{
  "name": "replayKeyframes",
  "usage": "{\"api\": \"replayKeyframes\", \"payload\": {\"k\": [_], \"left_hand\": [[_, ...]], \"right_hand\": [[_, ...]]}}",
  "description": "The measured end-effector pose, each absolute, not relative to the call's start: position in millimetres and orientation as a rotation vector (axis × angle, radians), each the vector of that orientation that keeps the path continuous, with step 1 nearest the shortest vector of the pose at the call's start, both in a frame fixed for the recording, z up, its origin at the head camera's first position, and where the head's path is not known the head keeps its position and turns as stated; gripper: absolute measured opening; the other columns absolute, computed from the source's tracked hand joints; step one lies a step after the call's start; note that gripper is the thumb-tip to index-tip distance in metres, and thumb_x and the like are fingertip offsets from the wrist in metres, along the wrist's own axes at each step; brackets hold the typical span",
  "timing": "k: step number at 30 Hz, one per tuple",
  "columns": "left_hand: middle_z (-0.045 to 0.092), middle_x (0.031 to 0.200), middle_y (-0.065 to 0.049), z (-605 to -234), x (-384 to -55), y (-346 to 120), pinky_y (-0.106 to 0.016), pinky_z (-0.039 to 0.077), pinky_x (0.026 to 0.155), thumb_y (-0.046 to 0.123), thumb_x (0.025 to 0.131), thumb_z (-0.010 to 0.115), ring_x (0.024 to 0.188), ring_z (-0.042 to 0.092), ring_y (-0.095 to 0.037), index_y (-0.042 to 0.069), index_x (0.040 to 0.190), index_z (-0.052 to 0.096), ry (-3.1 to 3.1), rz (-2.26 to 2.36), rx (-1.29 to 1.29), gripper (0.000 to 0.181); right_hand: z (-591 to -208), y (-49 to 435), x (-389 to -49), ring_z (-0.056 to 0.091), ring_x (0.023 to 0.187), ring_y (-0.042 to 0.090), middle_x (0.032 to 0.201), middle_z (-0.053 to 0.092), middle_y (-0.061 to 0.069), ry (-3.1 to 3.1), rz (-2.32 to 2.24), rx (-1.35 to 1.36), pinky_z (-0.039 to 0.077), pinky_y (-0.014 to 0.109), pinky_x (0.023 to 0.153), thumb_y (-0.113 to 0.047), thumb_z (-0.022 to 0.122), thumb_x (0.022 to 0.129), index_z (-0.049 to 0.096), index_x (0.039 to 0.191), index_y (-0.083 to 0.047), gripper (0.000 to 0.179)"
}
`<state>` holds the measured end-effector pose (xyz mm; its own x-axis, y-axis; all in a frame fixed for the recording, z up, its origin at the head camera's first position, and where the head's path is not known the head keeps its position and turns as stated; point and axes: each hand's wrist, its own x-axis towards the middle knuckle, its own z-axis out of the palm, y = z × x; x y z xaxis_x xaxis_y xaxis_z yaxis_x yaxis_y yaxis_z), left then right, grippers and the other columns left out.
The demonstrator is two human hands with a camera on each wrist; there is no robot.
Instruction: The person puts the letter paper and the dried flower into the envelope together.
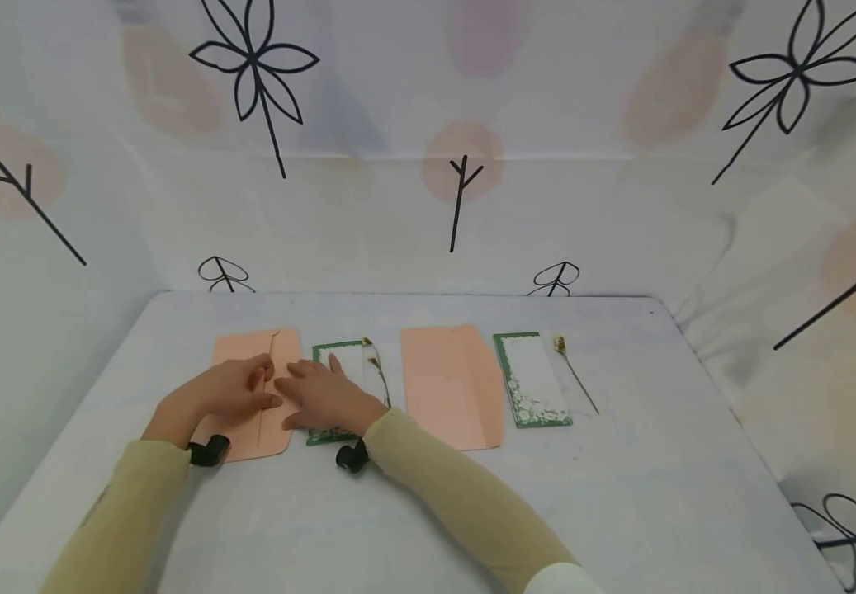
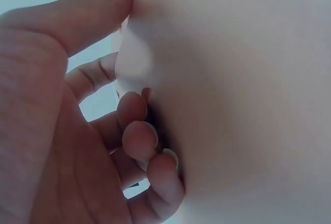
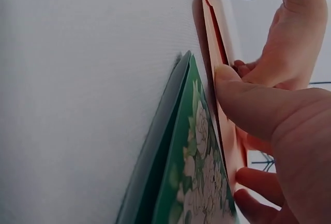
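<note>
My left hand (image 1: pixel 238 388) is on the left peach envelope (image 1: pixel 279 440), thumb and curled fingers at its flap edge near the middle. In the left wrist view the fingers (image 2: pixel 139 140) bend against the pale paper surface, which fills the right side. My right hand (image 1: pixel 329 398) reaches over the left green-bordered card (image 1: pixel 349 356) and rests its fairly straight fingers on the envelope's right part. In the right wrist view its thumb (image 3: pixel 243 97) touches the envelope (image 3: pixel 211 27), where a reddish gap shows along the edge. That card is folded and stands slightly ajar.
A second peach envelope (image 1: pixel 438 384) lies right of the hands, then another floral card (image 1: pixel 535 379). One dried flower stem (image 1: pixel 380 370) lies by the left card, another (image 1: pixel 578 379) by the right one. All rest on a white table (image 1: pixel 643 495) against a patterned cloth (image 1: pixel 368 223).
</note>
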<state>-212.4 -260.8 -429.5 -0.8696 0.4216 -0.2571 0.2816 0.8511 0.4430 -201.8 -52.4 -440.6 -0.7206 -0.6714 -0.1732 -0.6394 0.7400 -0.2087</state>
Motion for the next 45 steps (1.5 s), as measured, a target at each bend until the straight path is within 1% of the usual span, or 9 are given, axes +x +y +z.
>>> {"api": "replayKeyframes", "payload": {"k": [5, 8, 12, 17, 26, 34, 36, 41, 45], "left_hand": [[0.041, 0.068, -0.001, -433.0, -214.7, -259.8, -0.033, 0.032, 0.059, 0.045, 0.088, 0.073, 0.062, 0.045, -0.017, 0.014, 0.099, 0.046, 2.684, 0.577, 0.537, 0.043], [0.041, 0.068, -0.001, -434.6, -216.1, -259.2, -0.033, 0.032, 0.059, 0.046, 0.087, 0.074, 0.062, 0.044, -0.017, 0.014, 0.097, 0.046, 2.686, 0.576, 0.545, 0.044], [0.041, 0.067, 0.000, -435.7, -217.8, -257.8, -0.033, 0.031, 0.059, 0.046, 0.087, 0.074, 0.061, 0.044, -0.016, 0.015, 0.096, 0.045, 2.679, 0.558, 0.538, 0.043], [0.041, 0.067, 0.000, -434.0, -220.2, -254.7, -0.033, 0.031, 0.059, 0.045, 0.087, 0.075, 0.061, 0.044, -0.017, 0.014, 0.096, 0.046, 2.677, 0.551, 0.511, 0.043], [0.040, 0.068, -0.001, -431.1, -221.6, -253.5, -0.034, 0.030, 0.060, 0.044, 0.086, 0.076, 0.063, 0.044, -0.018, 0.013, 0.097, 0.047, 2.686, 0.557, 0.478, 0.044], [0.038, 0.067, 0.000, -427.1, -215.5, -253.5, -0.034, 0.029, 0.061, 0.042, 0.086, 0.076, 0.063, 0.042, -0.018, 0.013, 0.095, 0.045, 2.693, 0.589, 0.477, 0.043], [0.038, 0.067, 0.000, -427.3, -214.6, -253.4, -0.034, 0.029, 0.060, 0.041, 0.086, 0.076, 0.062, 0.041, -0.018, 0.012, 0.095, 0.045, 2.690, 0.605, 0.473, 0.043], [0.039, 0.067, 0.000, -429.1, -213.9, -255.0, -0.033, 0.029, 0.060, 0.041, 0.086, 0.077, 0.062, 0.041, -0.018, 0.013, 0.095, 0.046, 2.676, 0.620, 0.441, 0.042], [0.039, 0.067, 0.000, -428.8, -213.3, -257.4, -0.033, 0.029, 0.060, 0.042, 0.085, 0.077, 0.063, 0.042, -0.018, 0.013, 0.095, 0.046, 2.683, 0.628, 0.439, 0.044]], "right_hand": [[-443.3, -45.4, -206.4, 0.026, 0.145, 0.009, 0.157, 0.035, -0.006, 2.731, -0.328, -1.033, 0.017, 0.050, 0.117, -0.053, 0.065, 0.092, 0.044, 0.150, -0.030, 0.066], [-445.7, -38.4, -208.0, 0.034, 0.142, 0.013, 0.154, 0.041, -0.004, 2.754, -0.465, -1.025, 0.025, 0.040, 0.115, -0.046, 0.064, 0.095, 0.049, 0.147, -0.024, 0.058], [-447.4, -26.5, -209.2, 0.044, 0.135, 0.016, 0.145, 0.050, -0.002, 2.792, -0.679, -0.965, 0.037, 0.029, 0.107, -0.037, 0.063, 0.098, 0.058, 0.138, -0.020, 0.043], [-443.5, -10.9, -209.8, 0.054, 0.125, 0.017, 0.137, 0.057, 0.000, 2.854, -0.886, -0.788, 0.045, 0.032, 0.099, -0.030, 0.064, 0.098, 0.064, 0.130, -0.020, 0.034], [-440.8, 13.3, -207.4, 0.062, 0.106, 0.016, 0.125, 0.061, 0.003, 2.904, -1.051, -0.540, 0.049, 0.031, 0.086, -0.015, 0.065, 0.095, 0.066, 0.123, -0.015, 0.028], [-446.5, 21.5, -200.8, 0.054, 0.084, 0.014, 0.119, 0.058, 0.005, 2.926, -1.037, -0.477, 0.045, 0.029, 0.072, -0.011, 0.068, 0.090, 0.067, 0.118, -0.013, 0.028], [-447.5, 20.2, -199.1, 0.055, 0.087, 0.016, 0.123, 0.057, 0.006, 2.938, -1.015, -0.470, 0.046, 0.031, 0.076, -0.014, 0.071, 0.090, 0.067, 0.118, -0.013, 0.029], [-449.2, 12.9, -194.0, 0.055, 0.107, 0.023, 0.127, 0.055, 0.008, 2.940, -0.991, -0.421, 0.047, 0.035, 0.089, -0.023, 0.079, 0.086, 0.066, 0.118, -0.013, 0.036], [-450.7, 5.7, -191.3, 0.050, 0.111, 0.026, 0.129, 0.053, 0.007, 2.927, -0.998, -0.400, 0.046, 0.033, 0.089, -0.027, 0.083, 0.082, 0.066, 0.117, -0.015, 0.041]]}}
